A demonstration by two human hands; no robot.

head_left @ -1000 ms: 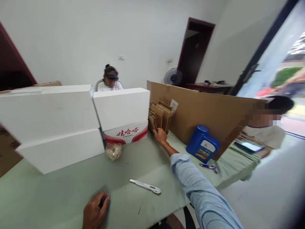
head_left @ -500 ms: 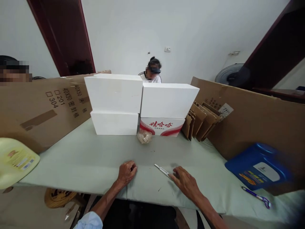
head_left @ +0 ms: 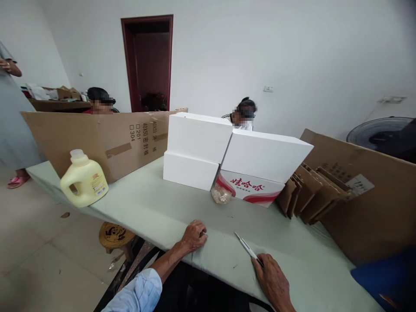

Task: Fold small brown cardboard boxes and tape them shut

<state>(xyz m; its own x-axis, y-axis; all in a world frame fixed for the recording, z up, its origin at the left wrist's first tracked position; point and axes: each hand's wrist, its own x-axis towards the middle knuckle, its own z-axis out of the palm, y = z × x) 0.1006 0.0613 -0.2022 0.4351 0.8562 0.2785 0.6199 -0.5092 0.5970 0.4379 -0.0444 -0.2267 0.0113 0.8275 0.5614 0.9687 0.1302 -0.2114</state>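
Observation:
My left hand [head_left: 194,236] rests on the pale green tablecloth [head_left: 146,208], its fingers curled into a loose fist with nothing seen in them. To the right, my right hand [head_left: 272,277] lies low on the cloth, its fingers closed over the near end of a slim white-and-grey utility knife [head_left: 247,248]. The knife's pointed end faces away from me, toward the boxes. Beyond both hands, a crumpled clump of clear packing tape or film [head_left: 221,195] sits against a red-and-white carton [head_left: 248,187].
White boxes [head_left: 198,134] are stacked at the back. Folded cardboard pieces [head_left: 312,193] lean on a cardboard panel [head_left: 367,216] at right. A yellow jug [head_left: 85,182] stands at left before another panel [head_left: 123,143]. A blue container [head_left: 390,281] is cut off at right. Several people are around the table.
The view has swung left, so things sit farther right; the yellow jug is now whole. My right hand has closed over the knife's near end. The left hand stays curled.

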